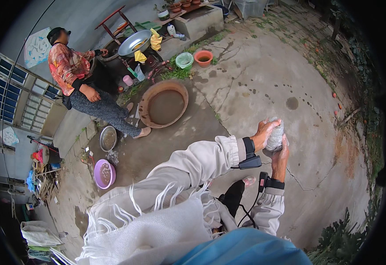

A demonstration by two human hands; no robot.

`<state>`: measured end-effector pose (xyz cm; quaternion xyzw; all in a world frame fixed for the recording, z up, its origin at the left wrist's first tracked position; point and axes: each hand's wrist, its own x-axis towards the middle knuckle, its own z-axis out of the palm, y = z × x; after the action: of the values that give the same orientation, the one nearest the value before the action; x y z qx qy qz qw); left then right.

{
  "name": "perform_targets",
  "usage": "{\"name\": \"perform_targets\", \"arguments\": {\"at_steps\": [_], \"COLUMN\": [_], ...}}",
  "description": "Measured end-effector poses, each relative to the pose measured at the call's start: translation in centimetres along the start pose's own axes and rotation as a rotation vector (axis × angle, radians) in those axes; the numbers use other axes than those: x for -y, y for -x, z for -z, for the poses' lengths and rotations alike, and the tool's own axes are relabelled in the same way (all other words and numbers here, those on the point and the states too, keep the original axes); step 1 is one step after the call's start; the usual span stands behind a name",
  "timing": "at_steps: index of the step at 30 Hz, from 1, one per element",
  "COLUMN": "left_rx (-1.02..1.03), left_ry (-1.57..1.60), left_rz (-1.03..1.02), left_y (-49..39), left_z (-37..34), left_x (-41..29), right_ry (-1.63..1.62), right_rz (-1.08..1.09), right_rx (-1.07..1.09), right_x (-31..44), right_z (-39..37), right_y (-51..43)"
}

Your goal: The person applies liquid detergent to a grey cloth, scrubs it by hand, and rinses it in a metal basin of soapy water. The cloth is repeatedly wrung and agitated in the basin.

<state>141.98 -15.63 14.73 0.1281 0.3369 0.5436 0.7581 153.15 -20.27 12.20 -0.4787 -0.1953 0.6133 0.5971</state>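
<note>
A pale grey, rounded bundle [275, 135] is held out over the concrete at right of centre; it looks like wet, wadded cloth, but its material is not certain. My left hand [262, 134] grips its left side, with the thumb over the top. From the lower right, my right hand [280, 156] presses against it, fingers partly hidden by the bundle. Whitish residue marks my fingers. Both wrists carry black straps with small devices, and a cable hangs from the right one.
A co-worker [75, 73] stands upper left beside a metal basin [135, 43]. A wide clay basin [143, 104] of murky water, a metal bowl [108, 149] and a purple basin [97, 175] stand on the ground. Green [184, 67] and orange [203, 63] pots stand farther back. Plants line the right edge.
</note>
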Motion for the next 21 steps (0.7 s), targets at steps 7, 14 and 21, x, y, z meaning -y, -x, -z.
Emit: {"name": "perform_targets", "arguments": {"at_steps": [7, 14, 21], "left_rx": [-0.122, 0.204, 0.627], "left_ry": [-0.372, -0.174, 0.082], "left_rz": [0.037, 0.335, 0.344], "left_y": [-8.7, -14.2, -24.1], "left_z": [-2.7, -8.9, -11.3], "left_x": [4.2, 3.5, 2.9], "right_ry": [-0.103, 0.388, 0.955], "right_rz": [-0.154, 0.374, 1.026], "right_rx": [0.099, 0.042, 0.355], "right_x": [6.7, 15.5, 17.7], "right_z": [5.1, 4.4, -0.2], "right_y": [-8.6, -15.0, -17.8]}}
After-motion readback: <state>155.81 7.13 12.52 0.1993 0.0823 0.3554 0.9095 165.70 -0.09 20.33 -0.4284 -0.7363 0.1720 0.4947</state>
